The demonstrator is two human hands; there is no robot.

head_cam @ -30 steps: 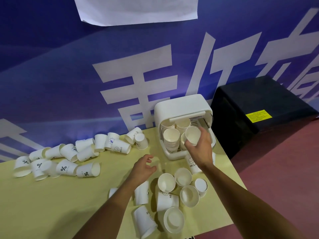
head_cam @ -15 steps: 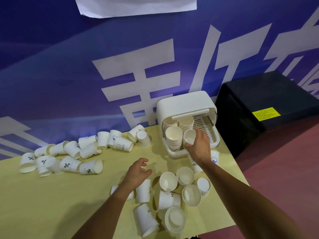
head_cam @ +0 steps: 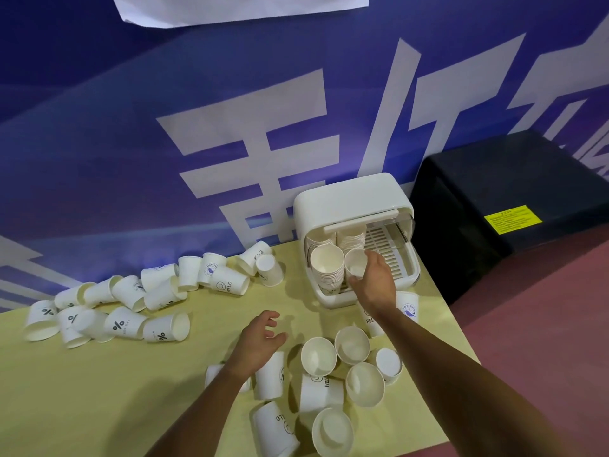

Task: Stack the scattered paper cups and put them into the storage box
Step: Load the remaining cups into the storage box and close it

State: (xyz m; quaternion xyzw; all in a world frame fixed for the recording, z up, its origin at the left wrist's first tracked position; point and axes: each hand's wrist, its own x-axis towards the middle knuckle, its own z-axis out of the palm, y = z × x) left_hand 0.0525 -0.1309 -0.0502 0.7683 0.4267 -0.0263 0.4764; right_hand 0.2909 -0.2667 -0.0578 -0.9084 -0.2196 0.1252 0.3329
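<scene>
The white storage box [head_cam: 349, 199] stands open at the back right of the table, with stacks of paper cups [head_cam: 327, 266] inside. My right hand [head_cam: 375, 282] grips a white paper cup [head_cam: 355, 266] at the box's front opening, beside the front stack. My left hand [head_cam: 260, 338] hovers over the table with its fingers loosely curled, holding nothing. Several loose cups [head_cam: 351, 344] stand and lie near the front right. A long scatter of fallen cups [head_cam: 122, 324] runs across the left and back.
The yellow table [head_cam: 99, 397] ends just right of the box. A black cabinet [head_cam: 507, 192] stands on the red floor [head_cam: 543, 324] to the right. A blue banner wall [head_cam: 164, 110] rises directly behind the table.
My right hand has carried the cup down from above the box into its front opening. My left hand has shifted a little lower, and the camera has tilted.
</scene>
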